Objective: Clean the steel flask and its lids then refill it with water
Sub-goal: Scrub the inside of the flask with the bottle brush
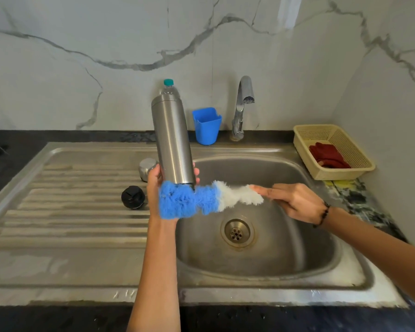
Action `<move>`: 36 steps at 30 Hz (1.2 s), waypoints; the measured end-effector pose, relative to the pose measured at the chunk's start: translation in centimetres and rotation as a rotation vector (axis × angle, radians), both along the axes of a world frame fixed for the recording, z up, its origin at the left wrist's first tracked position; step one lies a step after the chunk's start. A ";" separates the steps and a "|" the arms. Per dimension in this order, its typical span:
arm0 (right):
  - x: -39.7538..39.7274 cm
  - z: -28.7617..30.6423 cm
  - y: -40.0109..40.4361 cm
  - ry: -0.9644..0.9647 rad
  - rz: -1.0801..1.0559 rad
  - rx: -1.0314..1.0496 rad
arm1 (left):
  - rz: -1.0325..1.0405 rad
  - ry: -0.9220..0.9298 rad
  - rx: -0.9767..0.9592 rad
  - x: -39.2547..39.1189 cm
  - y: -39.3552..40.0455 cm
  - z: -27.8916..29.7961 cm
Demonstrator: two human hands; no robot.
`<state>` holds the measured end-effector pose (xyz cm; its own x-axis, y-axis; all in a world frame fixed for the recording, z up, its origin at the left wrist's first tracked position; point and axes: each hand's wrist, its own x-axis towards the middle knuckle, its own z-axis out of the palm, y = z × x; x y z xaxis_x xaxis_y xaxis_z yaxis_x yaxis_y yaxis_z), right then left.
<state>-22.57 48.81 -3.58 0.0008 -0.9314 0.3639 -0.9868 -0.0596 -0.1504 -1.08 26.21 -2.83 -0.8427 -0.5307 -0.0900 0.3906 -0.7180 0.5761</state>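
Home kitchen, sink area. Stainless steel sink (345, 271) with round drain (237, 233) and ribbed draining board (70, 200) on the left, set into a dark stone counter (15, 144). Chrome tap (242, 104) stands at the back edge. White marble-look wall (106, 44) with grey veins behind and on the right side. Blue plastic holder (207, 127) beside the tap, clear bottle with teal cap (168, 82) near it. Beige plastic basket (333, 152) holding a red cloth (328, 155) sits on the right corner. Plain domestic fittings, small scale, household washing-up items.
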 end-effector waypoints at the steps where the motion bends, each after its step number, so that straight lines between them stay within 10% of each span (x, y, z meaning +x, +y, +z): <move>1: -0.1 0.1 -0.1 0.009 0.000 0.001 | -0.009 -0.012 -0.013 0.0 0.0 0.1; 36: 0.0 0.6 0.0 0.042 -0.030 0.041 | -0.077 0.036 -0.048 0.4 -0.5 -0.3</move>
<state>-22.61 48.84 -3.01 -0.0130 -0.9453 0.3260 -0.9936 -0.0245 -0.1106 -0.65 25.68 -3.12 -0.8835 -0.4671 -0.0348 0.3564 -0.7186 0.5971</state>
